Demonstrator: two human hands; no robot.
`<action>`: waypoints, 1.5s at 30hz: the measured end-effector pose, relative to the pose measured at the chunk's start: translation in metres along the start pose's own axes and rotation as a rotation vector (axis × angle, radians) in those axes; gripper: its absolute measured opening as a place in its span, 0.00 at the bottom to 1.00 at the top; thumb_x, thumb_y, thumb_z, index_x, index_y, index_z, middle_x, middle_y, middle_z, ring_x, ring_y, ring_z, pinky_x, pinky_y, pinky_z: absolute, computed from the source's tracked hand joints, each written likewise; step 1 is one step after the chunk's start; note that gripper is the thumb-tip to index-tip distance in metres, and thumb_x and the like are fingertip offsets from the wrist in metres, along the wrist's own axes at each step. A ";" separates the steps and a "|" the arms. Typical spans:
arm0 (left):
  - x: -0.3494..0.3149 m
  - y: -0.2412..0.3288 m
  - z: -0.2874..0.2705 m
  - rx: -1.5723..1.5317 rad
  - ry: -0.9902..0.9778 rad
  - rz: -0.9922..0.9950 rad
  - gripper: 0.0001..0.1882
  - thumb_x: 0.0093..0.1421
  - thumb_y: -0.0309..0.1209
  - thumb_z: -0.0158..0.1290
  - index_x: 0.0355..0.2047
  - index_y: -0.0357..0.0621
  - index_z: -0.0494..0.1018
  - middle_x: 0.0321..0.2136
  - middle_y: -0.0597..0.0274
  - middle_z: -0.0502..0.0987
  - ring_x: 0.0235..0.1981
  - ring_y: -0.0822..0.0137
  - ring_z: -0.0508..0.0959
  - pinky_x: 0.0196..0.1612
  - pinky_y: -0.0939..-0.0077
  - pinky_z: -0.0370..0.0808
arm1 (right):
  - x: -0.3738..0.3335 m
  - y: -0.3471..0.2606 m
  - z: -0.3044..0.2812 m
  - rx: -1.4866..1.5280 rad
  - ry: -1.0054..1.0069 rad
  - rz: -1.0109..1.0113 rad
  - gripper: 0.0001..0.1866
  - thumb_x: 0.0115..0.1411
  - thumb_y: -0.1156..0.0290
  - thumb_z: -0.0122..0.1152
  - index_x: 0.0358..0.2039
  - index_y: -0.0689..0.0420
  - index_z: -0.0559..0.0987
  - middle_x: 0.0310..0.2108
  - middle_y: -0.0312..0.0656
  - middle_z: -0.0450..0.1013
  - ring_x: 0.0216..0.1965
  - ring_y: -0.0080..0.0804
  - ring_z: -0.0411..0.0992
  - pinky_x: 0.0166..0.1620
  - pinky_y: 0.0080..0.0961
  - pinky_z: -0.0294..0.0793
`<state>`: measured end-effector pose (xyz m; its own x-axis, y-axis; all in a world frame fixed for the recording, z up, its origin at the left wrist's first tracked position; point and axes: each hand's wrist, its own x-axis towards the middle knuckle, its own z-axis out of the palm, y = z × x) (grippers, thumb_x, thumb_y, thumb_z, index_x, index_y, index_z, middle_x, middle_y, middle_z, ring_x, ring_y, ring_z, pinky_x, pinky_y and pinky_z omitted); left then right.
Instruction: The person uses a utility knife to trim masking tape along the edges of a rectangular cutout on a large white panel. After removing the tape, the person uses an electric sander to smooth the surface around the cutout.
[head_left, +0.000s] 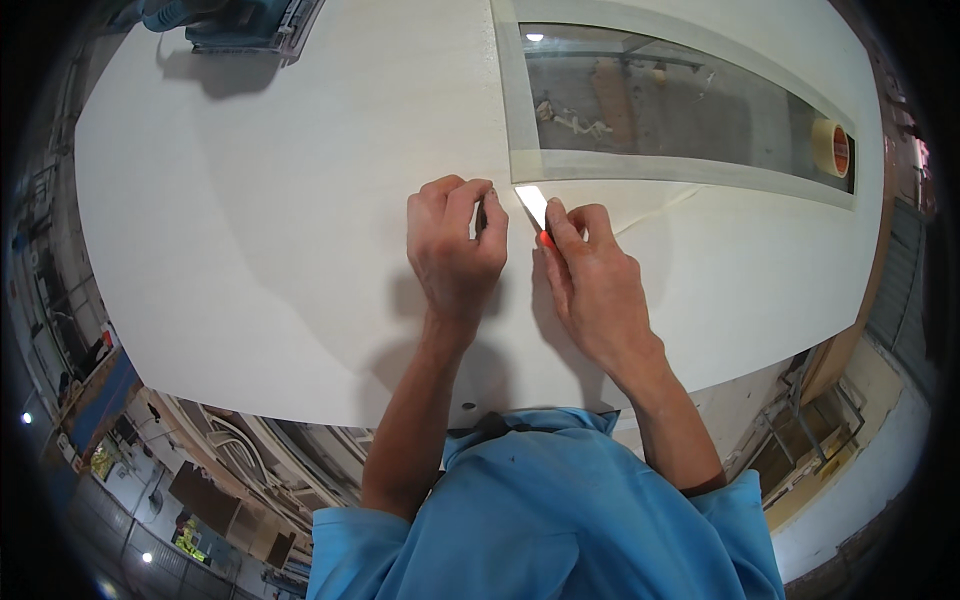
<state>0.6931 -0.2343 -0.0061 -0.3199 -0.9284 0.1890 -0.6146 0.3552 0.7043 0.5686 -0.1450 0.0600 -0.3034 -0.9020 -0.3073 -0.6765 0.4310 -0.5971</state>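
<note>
Blade [531,204], one, in the right hand's [603,285] grasp; left hand [450,235] curled, contents unclear; one tape roll [830,148].

Above the white panel [270,260], the right hand [603,290] is holding a flat-bladed tool [534,206]; the left hand [455,235] is curling nearby; 1 tape roll [826,148] is resting at the window's [690,110] right end.

There is lots of room on the white board [270,250] left of the left hand [455,240]. At the top left, a blue tool [240,24] is in the way. A shiny blade [533,205] in the right hand [600,280] pokes into the gap between the hands. A tape roll [826,148] blocks the window's [690,105] right end.
</note>
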 end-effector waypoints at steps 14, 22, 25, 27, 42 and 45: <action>0.002 0.003 -0.002 0.020 -0.002 -0.013 0.06 0.59 0.22 0.63 0.37 0.42 0.84 0.39 0.58 0.82 0.41 0.58 0.80 0.43 0.64 0.79 | 0.001 -0.008 0.004 -0.012 0.012 0.014 0.21 0.73 0.68 0.57 0.61 0.67 0.73 0.43 0.51 0.70 0.29 0.50 0.78 0.32 0.44 0.81; -0.001 -0.003 0.003 0.006 0.047 0.038 0.08 0.57 0.22 0.64 0.38 0.44 0.82 0.39 0.60 0.80 0.39 0.56 0.78 0.40 0.62 0.77 | 0.000 -0.009 0.013 0.020 0.025 0.032 0.22 0.72 0.69 0.57 0.61 0.70 0.72 0.43 0.51 0.69 0.27 0.49 0.78 0.30 0.44 0.81; -0.002 -0.003 0.003 -0.001 0.032 0.027 0.08 0.57 0.23 0.64 0.38 0.44 0.82 0.39 0.59 0.79 0.39 0.55 0.77 0.41 0.61 0.77 | 0.001 -0.010 0.017 0.011 0.036 0.040 0.22 0.72 0.70 0.56 0.60 0.71 0.72 0.43 0.51 0.69 0.27 0.50 0.78 0.30 0.44 0.81; -0.004 -0.002 0.002 0.024 0.018 0.008 0.06 0.60 0.22 0.63 0.38 0.41 0.83 0.38 0.58 0.81 0.39 0.58 0.79 0.40 0.65 0.78 | 0.002 -0.010 0.020 0.003 0.058 0.034 0.22 0.72 0.70 0.56 0.60 0.71 0.72 0.43 0.51 0.69 0.27 0.50 0.78 0.30 0.44 0.81; -0.002 -0.007 0.005 -0.043 0.060 0.056 0.08 0.57 0.20 0.63 0.37 0.42 0.81 0.37 0.58 0.79 0.36 0.56 0.77 0.36 0.63 0.76 | 0.003 -0.008 0.007 0.056 0.027 0.017 0.20 0.72 0.69 0.56 0.59 0.68 0.73 0.43 0.52 0.69 0.29 0.53 0.78 0.32 0.46 0.80; -0.003 -0.007 0.005 -0.036 0.049 0.048 0.08 0.57 0.20 0.63 0.37 0.42 0.81 0.37 0.58 0.79 0.37 0.56 0.77 0.36 0.63 0.76 | 0.004 -0.007 0.008 0.064 0.030 0.021 0.20 0.71 0.70 0.57 0.59 0.67 0.73 0.43 0.52 0.69 0.29 0.53 0.78 0.33 0.46 0.81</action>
<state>0.6951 -0.2332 -0.0147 -0.3123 -0.9150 0.2555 -0.5727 0.3959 0.7178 0.5777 -0.1510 0.0568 -0.3376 -0.8928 -0.2983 -0.6261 0.4496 -0.6371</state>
